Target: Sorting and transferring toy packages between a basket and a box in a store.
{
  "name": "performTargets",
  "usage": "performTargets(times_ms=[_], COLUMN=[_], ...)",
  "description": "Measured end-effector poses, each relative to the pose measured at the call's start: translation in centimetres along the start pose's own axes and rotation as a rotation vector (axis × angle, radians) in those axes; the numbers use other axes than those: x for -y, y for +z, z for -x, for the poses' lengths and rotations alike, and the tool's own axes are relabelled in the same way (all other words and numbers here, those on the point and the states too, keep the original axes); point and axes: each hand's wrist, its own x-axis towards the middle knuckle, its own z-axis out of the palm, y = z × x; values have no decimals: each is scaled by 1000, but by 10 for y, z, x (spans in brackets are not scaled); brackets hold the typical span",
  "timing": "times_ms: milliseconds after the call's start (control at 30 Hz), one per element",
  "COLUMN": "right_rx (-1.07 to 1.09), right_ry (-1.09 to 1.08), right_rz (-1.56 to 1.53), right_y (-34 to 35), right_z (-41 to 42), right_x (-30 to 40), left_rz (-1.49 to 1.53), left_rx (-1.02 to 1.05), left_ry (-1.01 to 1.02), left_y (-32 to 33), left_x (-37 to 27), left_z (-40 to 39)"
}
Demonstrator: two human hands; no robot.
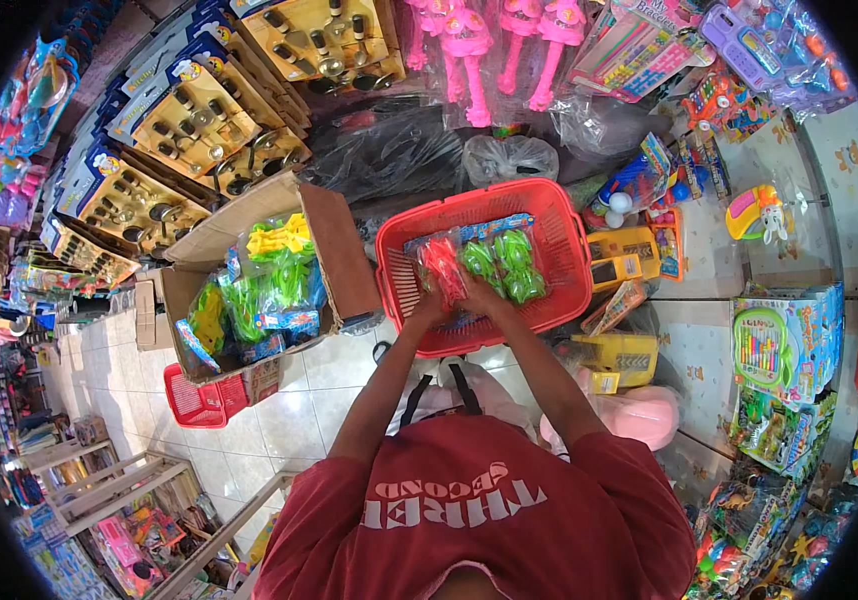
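Note:
A red plastic basket [581, 262] lies before me, with bagged plastic toys inside: a red-orange pack [441, 259] on the left and green packs [515, 262] on the right, under blue header cards. My left hand [433, 306] is at the lower edge of the red-orange pack, its fingers partly hidden. My right hand [480, 295] reaches in beside it, touching the same pack near the green ones; its fingertips are hard to make out. Left of the basket stands an open cardboard box [343, 247] holding yellow, green and blue bagged toys [271, 277].
Carded toy kitchen sets [196, 120] hang at the upper left, bagged pink toys [466, 45] at the top. Yellow toy trucks [624, 360] and a pink object [639, 416] lie to the right. A smaller red basket [200, 401] sits on the tiled floor, lower left.

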Motion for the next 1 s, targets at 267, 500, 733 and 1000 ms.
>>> performTargets(times_ms=[267, 500, 733, 1000], right_rx=[-161, 83, 5, -44], right_ry=[-256, -246, -124, -153], right_rz=[-123, -436, -360, -79], right_y=[-3, -9, -10, -2], right_z=[0, 1, 1, -8], right_x=[-23, -29, -29, -30], left_rz=[-54, 127, 1, -29], left_rx=[-26, 47, 28, 29], left_ry=[-5, -68, -65, -54], left_y=[1, -7, -12, -8], left_x=[-10, -15, -6, -1], left_z=[-2, 5, -3, -2])
